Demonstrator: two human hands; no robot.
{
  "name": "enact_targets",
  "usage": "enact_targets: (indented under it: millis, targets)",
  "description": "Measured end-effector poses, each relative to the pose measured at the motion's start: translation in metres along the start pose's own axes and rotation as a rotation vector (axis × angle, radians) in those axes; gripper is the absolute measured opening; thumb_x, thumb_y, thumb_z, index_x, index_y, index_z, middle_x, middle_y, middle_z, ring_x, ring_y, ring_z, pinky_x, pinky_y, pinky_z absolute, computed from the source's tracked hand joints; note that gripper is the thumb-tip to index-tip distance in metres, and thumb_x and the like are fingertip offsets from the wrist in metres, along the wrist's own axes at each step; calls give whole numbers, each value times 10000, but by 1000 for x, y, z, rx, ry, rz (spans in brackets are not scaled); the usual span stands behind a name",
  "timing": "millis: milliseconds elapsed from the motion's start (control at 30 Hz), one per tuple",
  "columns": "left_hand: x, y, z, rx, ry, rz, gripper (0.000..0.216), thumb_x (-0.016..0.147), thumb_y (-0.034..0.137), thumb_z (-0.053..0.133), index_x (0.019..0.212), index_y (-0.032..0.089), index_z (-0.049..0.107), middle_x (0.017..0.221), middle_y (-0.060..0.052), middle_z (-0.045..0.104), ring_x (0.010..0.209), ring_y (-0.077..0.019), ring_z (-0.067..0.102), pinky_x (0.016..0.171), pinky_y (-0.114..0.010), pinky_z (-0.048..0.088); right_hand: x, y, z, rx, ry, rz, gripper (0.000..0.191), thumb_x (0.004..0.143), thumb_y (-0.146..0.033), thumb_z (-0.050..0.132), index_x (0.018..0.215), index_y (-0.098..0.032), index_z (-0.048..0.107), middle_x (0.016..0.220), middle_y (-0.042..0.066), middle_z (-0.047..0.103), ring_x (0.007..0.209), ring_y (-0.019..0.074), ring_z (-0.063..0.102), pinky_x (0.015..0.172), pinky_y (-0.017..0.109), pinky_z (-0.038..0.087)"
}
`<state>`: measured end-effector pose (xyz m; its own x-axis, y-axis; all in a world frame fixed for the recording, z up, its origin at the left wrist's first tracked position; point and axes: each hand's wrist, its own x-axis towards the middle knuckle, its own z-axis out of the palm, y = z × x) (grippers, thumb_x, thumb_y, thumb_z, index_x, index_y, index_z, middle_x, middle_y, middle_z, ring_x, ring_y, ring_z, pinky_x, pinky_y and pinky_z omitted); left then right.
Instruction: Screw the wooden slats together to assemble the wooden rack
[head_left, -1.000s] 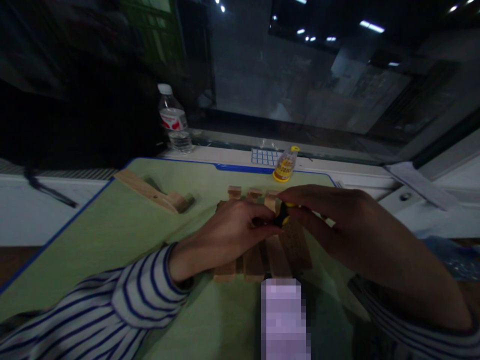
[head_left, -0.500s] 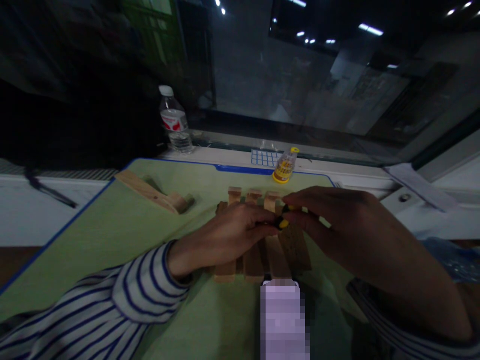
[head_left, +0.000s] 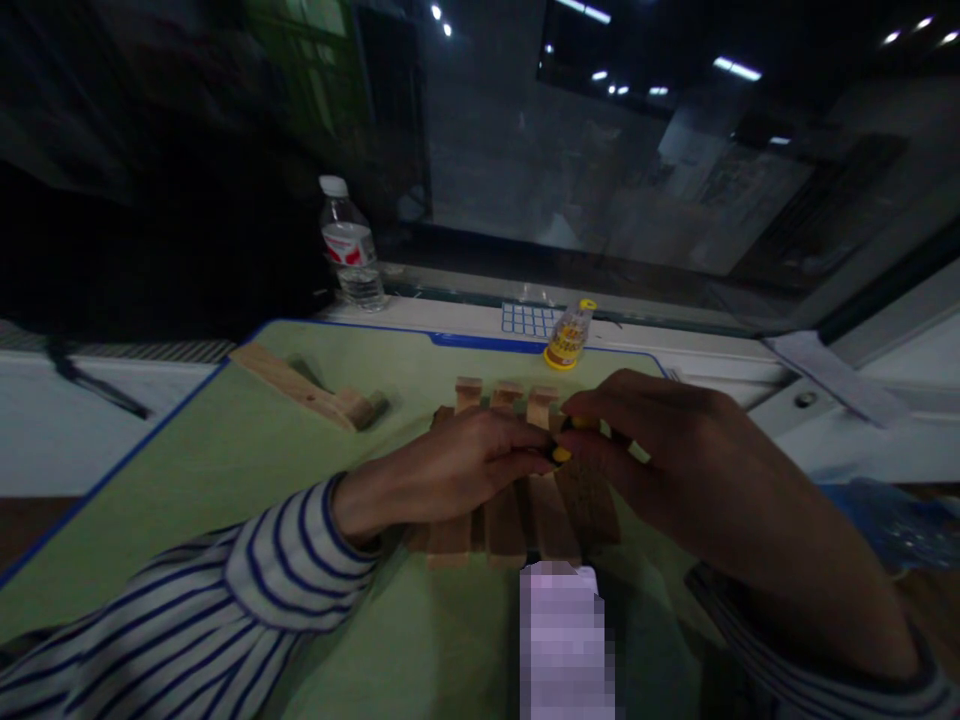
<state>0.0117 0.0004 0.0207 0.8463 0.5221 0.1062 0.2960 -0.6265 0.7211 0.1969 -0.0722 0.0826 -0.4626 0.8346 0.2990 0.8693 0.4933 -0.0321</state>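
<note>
Several wooden slats [head_left: 517,515] lie side by side on a green mat [head_left: 247,450], forming a small rack. My left hand [head_left: 450,465] rests on top of the slats with its fingers curled and pinching toward the middle. My right hand [head_left: 660,440] is closed around a small black and yellow tool [head_left: 562,452], whose tip meets my left fingertips over the slats. Both sleeves are striped blue and white.
A loose wooden piece [head_left: 304,383] lies on the mat at the left. A small yellow glue bottle [head_left: 568,335] and a water bottle [head_left: 346,245] stand at the back by a window ledge. A blurred patch [head_left: 566,640] covers the near middle.
My right hand has turned the black and yellow tool slightly and shifted a little left and down. My left hand stays on the slats.
</note>
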Motion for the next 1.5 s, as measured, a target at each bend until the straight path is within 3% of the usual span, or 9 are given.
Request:
enact_targets:
  millis: [200, 533, 867, 1067, 1500]
  targets:
    - [-4, 5, 4, 65, 150, -65, 209, 873, 344, 575, 1007, 223, 681, 908, -10, 701, 802, -155, 630, 720, -254, 468, 1, 0, 2, 41, -7, 32, 186, 926, -306, 494, 984, -223, 649, 887, 22, 666, 765, 168, 628, 682, 307, 462]
    - [-2, 0, 12, 84, 173, -116, 235, 893, 376, 542, 989, 237, 704, 878, -11, 706, 786, -150, 629, 729, -262, 466, 1, 3, 5, 166, 65, -59, 248, 928, -237, 487, 1135, -197, 616, 1162, 48, 675, 1027, 177, 633, 880, 323, 502]
    - [-3, 0, 11, 34, 138, -109, 245, 902, 341, 523, 1034, 229, 696, 932, -23, 716, 815, -154, 639, 753, -255, 480, 1, 1, 2, 131, 29, -55, 208, 941, -249, 464, 1018, -232, 656, 1022, 14, 724, 898, 168, 678, 791, 297, 518]
    - [-4, 3, 8, 22, 133, -90, 240, 904, 326, 512, 1015, 228, 700, 925, -20, 720, 809, -155, 645, 743, -254, 488, 1, 1, 2, 121, 19, -35, 232, 925, -211, 487, 1101, -258, 632, 1063, 2, 712, 912, 167, 672, 791, 295, 508]
    - [-4, 2, 9, 39, 145, -88, 248, 901, 334, 507, 1030, 235, 695, 918, -18, 717, 787, -149, 639, 743, -261, 487, 3, 3, 3, 122, 13, -33, 200, 926, -226, 489, 1034, -236, 656, 1016, 26, 720, 858, 172, 676, 751, 290, 497]
